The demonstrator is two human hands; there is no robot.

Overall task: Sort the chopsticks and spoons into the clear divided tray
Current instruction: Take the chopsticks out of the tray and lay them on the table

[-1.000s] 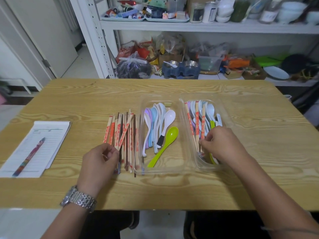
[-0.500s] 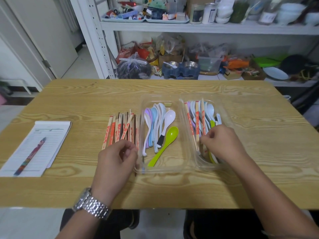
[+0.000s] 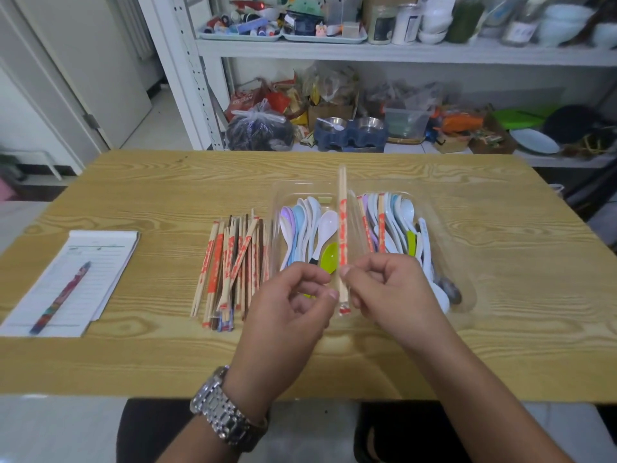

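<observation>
Both hands hold one long paper-wrapped chopstick with red print [image 3: 343, 222] up over the clear plastic divided tray [image 3: 464, 297] on the wooden bench [image 3: 160, 195]. The right hand [image 3: 390, 295] pinches it near the bottom. The left hand [image 3: 287, 305] pinches it just below. The tray's left part holds white, blue and green plastic spoons [image 3: 310, 228]. The right part holds a mix. A pile of wrapped chopsticks [image 3: 230, 262] lies just left of the tray.

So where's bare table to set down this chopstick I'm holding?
Bare wood for the wrapped chopstick lies between the notepad and the chopstick pile, right of the clear tray, and along the far edge behind it. Crowded: both tray compartments, and the strip between pile and tray.
</observation>
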